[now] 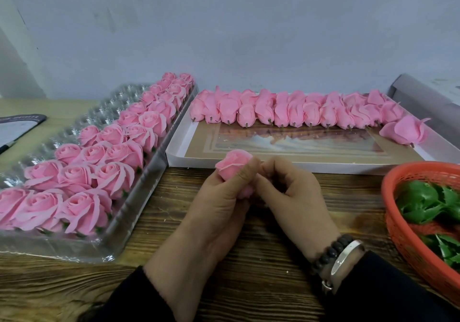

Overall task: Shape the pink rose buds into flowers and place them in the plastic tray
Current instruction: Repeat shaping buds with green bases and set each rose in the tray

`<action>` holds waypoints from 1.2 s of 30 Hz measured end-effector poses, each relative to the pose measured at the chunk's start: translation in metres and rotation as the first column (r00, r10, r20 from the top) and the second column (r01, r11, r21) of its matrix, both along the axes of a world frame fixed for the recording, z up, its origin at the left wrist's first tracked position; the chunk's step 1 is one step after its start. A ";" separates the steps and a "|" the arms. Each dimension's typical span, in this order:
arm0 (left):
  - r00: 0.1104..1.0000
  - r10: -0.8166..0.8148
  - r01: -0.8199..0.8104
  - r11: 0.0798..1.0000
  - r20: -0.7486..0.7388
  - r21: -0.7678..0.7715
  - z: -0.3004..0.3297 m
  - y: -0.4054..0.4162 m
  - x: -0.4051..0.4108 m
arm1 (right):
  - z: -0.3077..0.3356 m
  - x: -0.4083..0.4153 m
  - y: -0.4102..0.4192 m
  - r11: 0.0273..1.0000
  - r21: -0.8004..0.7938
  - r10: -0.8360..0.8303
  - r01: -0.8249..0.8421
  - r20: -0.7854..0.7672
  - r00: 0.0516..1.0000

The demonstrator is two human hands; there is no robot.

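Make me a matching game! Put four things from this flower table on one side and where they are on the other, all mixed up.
Things:
1. Finished roses
2. Unshaped rose buds
3. Green leaves
4. Single rose bud

Places:
A. In the red basket
B. Gripped by the left hand, the right hand at its base
C. In the clear plastic tray
D. Lined up in the white box lid

Pairs: 1-C, 2-D, 3-A, 4-B

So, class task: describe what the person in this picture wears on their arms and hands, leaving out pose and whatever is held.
Both arms wear black sleeves reaching the wrists. The left hand is bare, with no jewellery showing. The right hand is bare too, but its wrist carries a bracelet of dark round beads and beside it a smooth silver bangle.
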State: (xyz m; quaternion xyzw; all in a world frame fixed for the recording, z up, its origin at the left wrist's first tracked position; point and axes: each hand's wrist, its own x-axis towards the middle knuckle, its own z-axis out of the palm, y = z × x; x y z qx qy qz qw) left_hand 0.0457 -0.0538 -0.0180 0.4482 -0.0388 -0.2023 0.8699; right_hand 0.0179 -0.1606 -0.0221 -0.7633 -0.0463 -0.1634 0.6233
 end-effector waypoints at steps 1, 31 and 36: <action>1.000 0.011 -0.011 1.000 0.016 0.014 -0.002 0.000 0.001 | 0.000 0.000 0.000 1.000 -0.011 -0.011 0.011 0.004 1.000; 0.986 -0.132 0.116 0.981 0.099 0.153 -0.001 0.004 -0.001 | -0.003 0.000 -0.003 0.996 -0.069 -0.053 0.062 0.119 0.991; 0.992 -0.123 0.117 0.983 0.031 0.143 -0.003 0.003 0.000 | -0.004 0.001 -0.005 0.999 0.006 -0.046 0.045 0.067 0.997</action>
